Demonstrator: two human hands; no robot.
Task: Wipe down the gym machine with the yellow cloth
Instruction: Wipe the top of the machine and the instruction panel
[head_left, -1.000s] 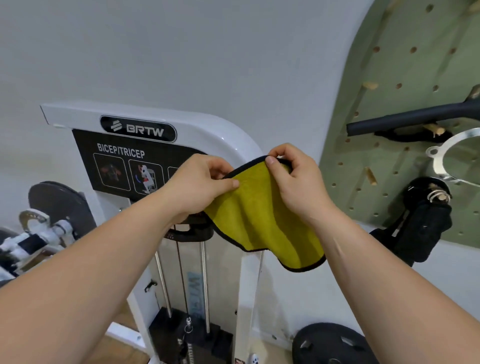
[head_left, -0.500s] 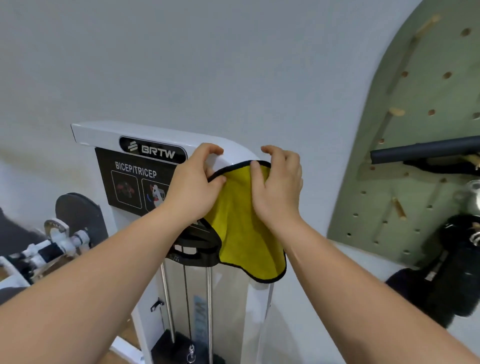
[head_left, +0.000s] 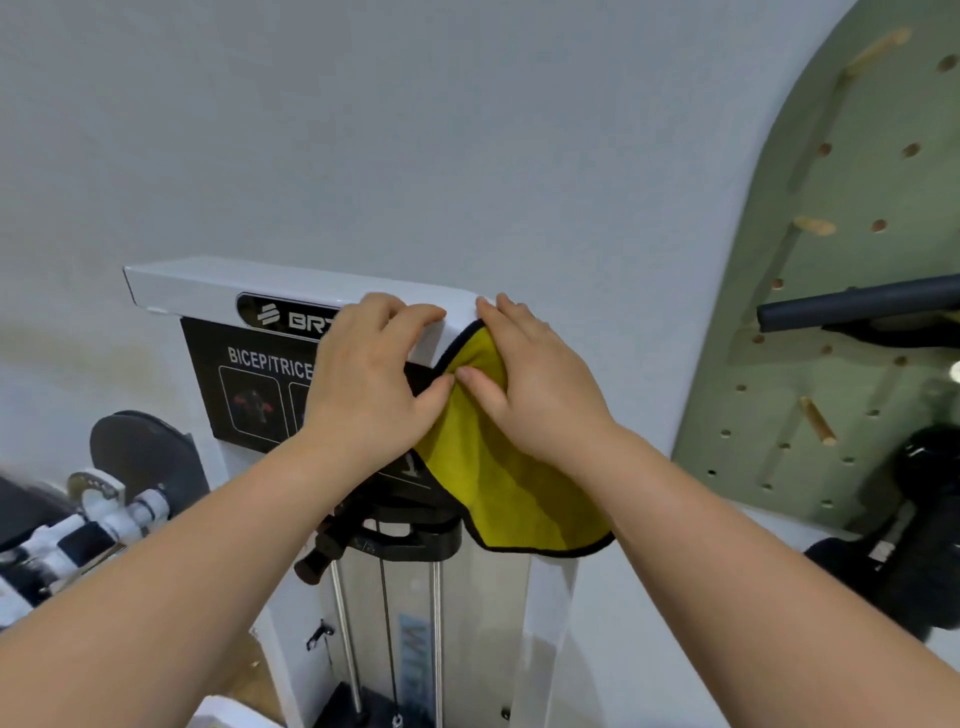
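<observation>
A yellow cloth (head_left: 498, 488) with a black hem hangs over the curved right corner of the white gym machine (head_left: 208, 288), which carries a black BICEP/TRICEP label. My left hand (head_left: 374, 374) lies on the machine's top beam with its fingers curled over the edge, and its thumb pinches the cloth's left hem. My right hand (head_left: 535, 389) covers the cloth's upper part, fingers spread against the corner, thumb gathering a fold beside my left thumb. The cloth's lower half hangs free in front of the right upright.
Guide rods, a cable and a black pulley bracket (head_left: 400, 530) sit below the label. A green pegboard (head_left: 841, 260) with wooden pegs and a black bar (head_left: 857, 306) stands to the right, with black gear under it. A weight plate (head_left: 140, 452) and chrome parts lie left.
Both hands carried the cloth up onto the machine's top right corner. My left fingers now curl over the beam, and my right hand lies flatter on the cloth.
</observation>
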